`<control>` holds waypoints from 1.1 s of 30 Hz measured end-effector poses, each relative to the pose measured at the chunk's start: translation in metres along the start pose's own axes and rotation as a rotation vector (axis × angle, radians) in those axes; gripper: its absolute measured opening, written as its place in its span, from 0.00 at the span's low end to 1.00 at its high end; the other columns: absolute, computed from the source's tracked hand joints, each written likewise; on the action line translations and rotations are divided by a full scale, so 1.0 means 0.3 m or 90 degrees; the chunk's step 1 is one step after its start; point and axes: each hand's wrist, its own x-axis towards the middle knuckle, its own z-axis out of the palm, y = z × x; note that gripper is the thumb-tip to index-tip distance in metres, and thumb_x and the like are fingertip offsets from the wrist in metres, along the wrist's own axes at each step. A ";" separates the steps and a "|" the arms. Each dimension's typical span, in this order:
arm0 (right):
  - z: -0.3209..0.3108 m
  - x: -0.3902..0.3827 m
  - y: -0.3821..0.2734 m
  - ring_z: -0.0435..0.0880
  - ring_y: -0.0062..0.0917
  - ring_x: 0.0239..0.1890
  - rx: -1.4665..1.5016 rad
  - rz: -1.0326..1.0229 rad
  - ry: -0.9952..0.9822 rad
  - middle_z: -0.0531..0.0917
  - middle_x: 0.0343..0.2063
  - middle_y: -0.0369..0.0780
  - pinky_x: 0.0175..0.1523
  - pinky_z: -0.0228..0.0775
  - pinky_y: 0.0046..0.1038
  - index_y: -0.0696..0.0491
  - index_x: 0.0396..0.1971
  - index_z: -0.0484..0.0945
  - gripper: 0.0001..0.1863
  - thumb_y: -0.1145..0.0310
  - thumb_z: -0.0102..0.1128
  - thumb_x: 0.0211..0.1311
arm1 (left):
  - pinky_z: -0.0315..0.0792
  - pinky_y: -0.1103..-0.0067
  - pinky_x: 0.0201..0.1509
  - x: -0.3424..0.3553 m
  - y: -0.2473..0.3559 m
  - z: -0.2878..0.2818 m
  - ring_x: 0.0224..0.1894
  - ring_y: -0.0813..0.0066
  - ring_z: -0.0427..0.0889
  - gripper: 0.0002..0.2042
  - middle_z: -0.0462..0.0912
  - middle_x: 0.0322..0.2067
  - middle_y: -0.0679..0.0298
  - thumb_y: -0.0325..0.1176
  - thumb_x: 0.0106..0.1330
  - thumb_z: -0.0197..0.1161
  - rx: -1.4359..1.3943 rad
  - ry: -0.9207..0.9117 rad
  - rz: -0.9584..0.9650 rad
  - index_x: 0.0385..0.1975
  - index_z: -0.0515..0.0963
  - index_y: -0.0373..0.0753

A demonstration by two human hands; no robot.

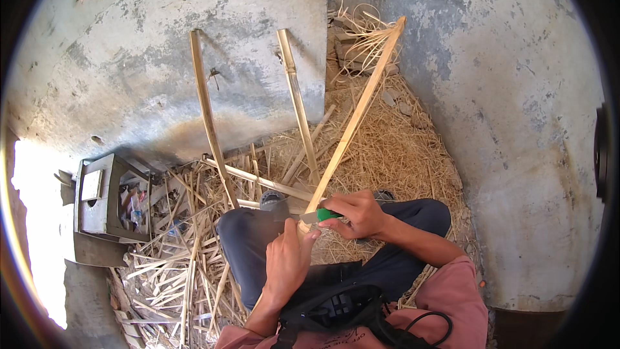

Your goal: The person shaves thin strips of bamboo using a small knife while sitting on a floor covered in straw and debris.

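Observation:
A long split bamboo strip (356, 116) slants from my lap up toward the far wall corner. Its near end is in my left hand (286, 264), whose fingers are wrapped round it with the thumb alongside. My right hand (361, 214) grips a knife with a green handle (327, 214). The short blade lies across the strip just beyond my left thumb, touching or very close to it. Between my bent knees, the dark trousers (248, 245) frame both hands.
Two bamboo poles (205, 113) (298, 100) lean on the left wall. Split bamboo pieces (187, 271) litter the floor at left; fine shavings (394, 136) cover it ahead. Curled slivers (368, 42) are heaped in the corner. A wooden box (97, 210) stands at far left.

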 end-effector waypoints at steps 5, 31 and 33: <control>-0.010 0.009 0.018 0.87 0.32 0.23 -0.027 0.017 0.037 0.87 0.28 0.39 0.27 0.77 0.30 0.56 0.39 0.86 0.16 0.58 0.77 0.64 | 0.73 0.49 0.32 0.004 -0.006 0.000 0.30 0.31 0.82 0.18 0.80 0.22 0.40 0.42 0.78 0.65 0.012 -0.011 -0.028 0.40 0.69 0.32; -0.250 0.048 0.171 0.75 0.19 0.17 -0.159 0.222 0.256 0.80 0.17 0.35 0.23 0.64 0.28 0.56 0.41 0.87 0.19 0.53 0.61 0.80 | 0.72 0.47 0.35 -0.132 -0.061 -0.030 0.32 0.30 0.81 0.13 0.80 0.23 0.38 0.36 0.79 0.60 -0.052 -0.138 -0.053 0.41 0.71 0.30; -0.263 0.045 0.175 0.71 0.19 0.17 -0.160 0.252 0.292 0.77 0.17 0.33 0.23 0.59 0.28 0.56 0.39 0.86 0.20 0.53 0.59 0.81 | 0.72 0.47 0.35 -0.139 -0.065 -0.041 0.32 0.30 0.81 0.13 0.80 0.23 0.38 0.36 0.80 0.60 -0.052 -0.144 -0.059 0.41 0.71 0.30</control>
